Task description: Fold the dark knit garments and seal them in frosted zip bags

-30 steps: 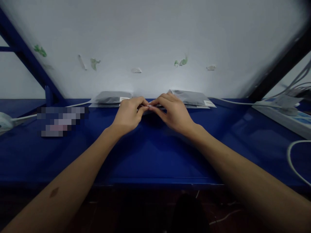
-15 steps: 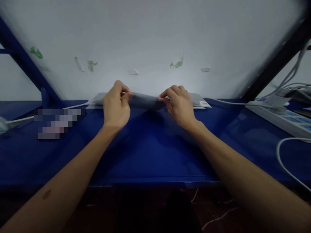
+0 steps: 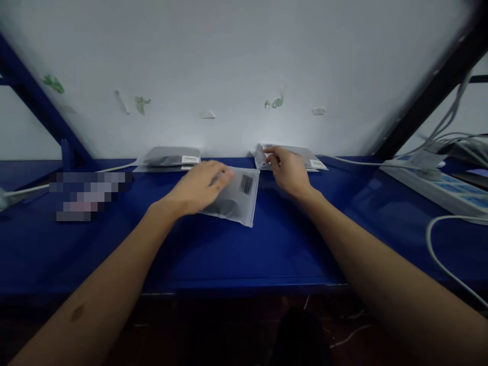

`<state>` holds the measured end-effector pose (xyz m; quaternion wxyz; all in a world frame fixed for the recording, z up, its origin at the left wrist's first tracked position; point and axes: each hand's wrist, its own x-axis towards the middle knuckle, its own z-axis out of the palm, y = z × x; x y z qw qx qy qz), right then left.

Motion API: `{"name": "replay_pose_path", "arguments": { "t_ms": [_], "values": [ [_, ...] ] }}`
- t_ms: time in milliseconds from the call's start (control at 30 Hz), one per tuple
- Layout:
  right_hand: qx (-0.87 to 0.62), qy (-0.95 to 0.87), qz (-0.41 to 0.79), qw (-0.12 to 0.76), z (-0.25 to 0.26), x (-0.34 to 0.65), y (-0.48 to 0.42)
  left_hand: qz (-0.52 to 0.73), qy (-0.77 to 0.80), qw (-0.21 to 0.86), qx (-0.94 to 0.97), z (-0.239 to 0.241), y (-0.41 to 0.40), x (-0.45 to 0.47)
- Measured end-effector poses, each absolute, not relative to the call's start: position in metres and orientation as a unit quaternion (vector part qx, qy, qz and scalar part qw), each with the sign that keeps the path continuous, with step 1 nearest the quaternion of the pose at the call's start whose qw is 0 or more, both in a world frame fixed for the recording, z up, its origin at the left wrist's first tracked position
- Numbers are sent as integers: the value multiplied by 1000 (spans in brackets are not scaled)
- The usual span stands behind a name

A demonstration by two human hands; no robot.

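A frosted plastic pouch (image 3: 238,199) with a black barcode label and something dark inside lies flat on the blue table (image 3: 244,249). My left hand (image 3: 200,185) rests on its left half, fingers stretched flat over it. My right hand (image 3: 287,168) is farther back and to the right, fingers pinched on the corner of another grey pouch (image 3: 301,155) lying by the wall.
A stack of grey pouches (image 3: 170,156) sits at the back left by the white wall. A white power strip (image 3: 438,188) with cables lies at the right; a white cable (image 3: 446,254) loops near the right edge. A blurred patch (image 3: 86,195) is at left.
The pouch I held up between both hands now lies flat on the table under my left hand. My right hand let go and moved back right to the pouches by the wall.
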<state>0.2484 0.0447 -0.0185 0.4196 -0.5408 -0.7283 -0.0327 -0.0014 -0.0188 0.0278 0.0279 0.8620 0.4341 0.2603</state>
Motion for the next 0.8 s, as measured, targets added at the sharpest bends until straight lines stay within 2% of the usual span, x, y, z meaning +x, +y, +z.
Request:
{"name": "replay_pose_path", "arguments": {
  "t_ms": [100, 233, 333, 567, 667, 800],
  "values": [
    [-552, -726, -33, 410, -18, 247, 44, 150, 481, 17, 863, 25, -20, 1],
    [-551, -731, -13, 402, -17, 242, 42, 153, 573, -73, 802, 25, -19, 2],
    [-540, -745, 3, 392, -17, 238, 40, 136, 582, -96, 796, 22, -14, -3],
    [-530, -760, 35, 374, -17, 235, 41, 38, 657, -43, 751, 22, -2, -15],
    [-525, -764, 51, 371, -17, 233, 40, 64, 663, -1, 746, 25, -4, -13],
    [-562, -747, 40, 354, -13, 235, 39, 196, 631, 27, 750, 27, -3, -13]
  ]
}}
